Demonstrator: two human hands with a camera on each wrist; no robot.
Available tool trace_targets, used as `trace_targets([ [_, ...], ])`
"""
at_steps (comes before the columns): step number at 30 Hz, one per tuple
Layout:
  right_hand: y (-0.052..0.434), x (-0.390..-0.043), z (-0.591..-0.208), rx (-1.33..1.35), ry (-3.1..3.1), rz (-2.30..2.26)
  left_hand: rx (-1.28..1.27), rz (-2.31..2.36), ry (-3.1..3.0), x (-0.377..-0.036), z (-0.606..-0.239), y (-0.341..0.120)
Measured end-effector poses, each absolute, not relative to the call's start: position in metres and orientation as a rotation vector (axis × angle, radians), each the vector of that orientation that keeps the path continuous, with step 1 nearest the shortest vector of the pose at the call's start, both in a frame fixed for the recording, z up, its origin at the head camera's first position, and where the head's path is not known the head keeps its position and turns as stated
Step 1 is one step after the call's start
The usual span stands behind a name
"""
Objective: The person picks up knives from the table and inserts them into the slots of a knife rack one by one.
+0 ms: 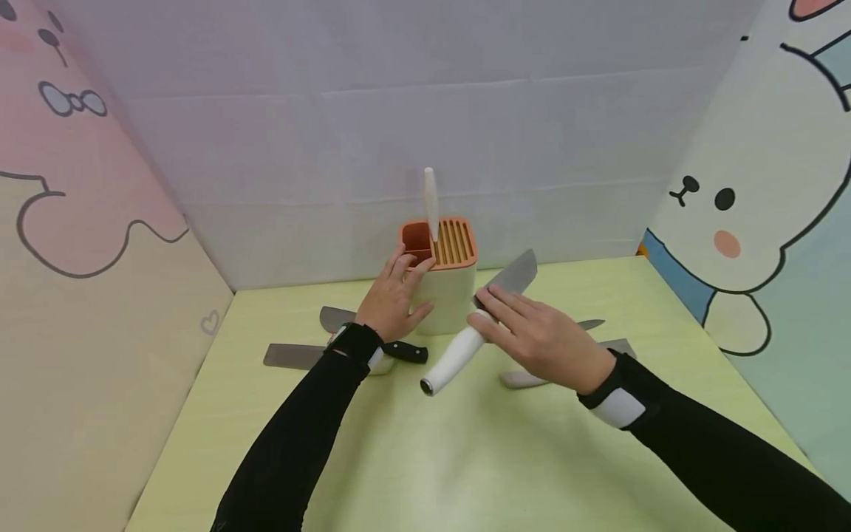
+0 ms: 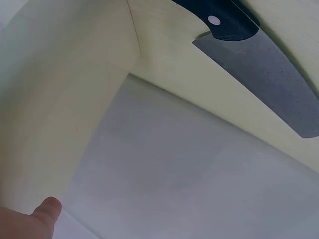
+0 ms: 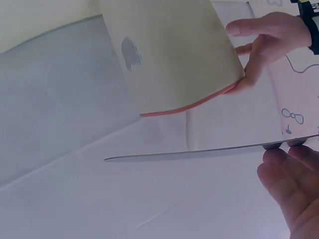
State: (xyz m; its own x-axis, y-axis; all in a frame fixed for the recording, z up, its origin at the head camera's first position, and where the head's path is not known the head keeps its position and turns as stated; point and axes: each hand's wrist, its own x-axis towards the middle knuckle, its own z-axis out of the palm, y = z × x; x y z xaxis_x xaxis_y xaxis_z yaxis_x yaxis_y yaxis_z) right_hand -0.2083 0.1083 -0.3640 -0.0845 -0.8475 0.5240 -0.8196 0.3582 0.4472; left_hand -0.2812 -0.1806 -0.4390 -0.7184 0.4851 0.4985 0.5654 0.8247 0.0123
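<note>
A cream knife block (image 1: 447,297) with an orange slotted top stands at the back of the table, with one white-handled knife (image 1: 430,201) upright in it. My left hand (image 1: 399,287) clasps the block's left corner, fingers up to the rim, thumb on the front face; the right wrist view shows the left hand (image 3: 264,47) wrapped on the block (image 3: 174,55). My right hand (image 1: 497,316) pinches a white-handled cleaver (image 1: 457,356) where handle meets blade. It holds the cleaver in the air beside the block's right side, blade (image 3: 199,153) pointing up and away.
A black-handled knife (image 1: 407,352) (image 2: 264,69) and a second blade (image 1: 292,356) lie left of the block under my left wrist. More knives (image 1: 614,346) lie right, behind my right hand. Panels wall the yellow-green table (image 1: 465,458) on three sides.
</note>
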Motion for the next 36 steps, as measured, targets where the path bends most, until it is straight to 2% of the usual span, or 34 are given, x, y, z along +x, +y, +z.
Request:
trace_targets([
  [17,0.101,-0.249,-0.309,1.312,-1.82,0.322,-0.742,-0.247,-2.554,-0.288,-0.446,-0.174],
  [23,0.093,-0.263,-0.294,1.216,-1.856,0.657,-0.746,-0.271,-2.55,-0.289,-0.446,-0.171],
  [36,0.067,-0.285,-0.28,1.085,-1.876,0.99,-0.762,-0.289,-2.535,-0.29,-0.447,-0.163],
])
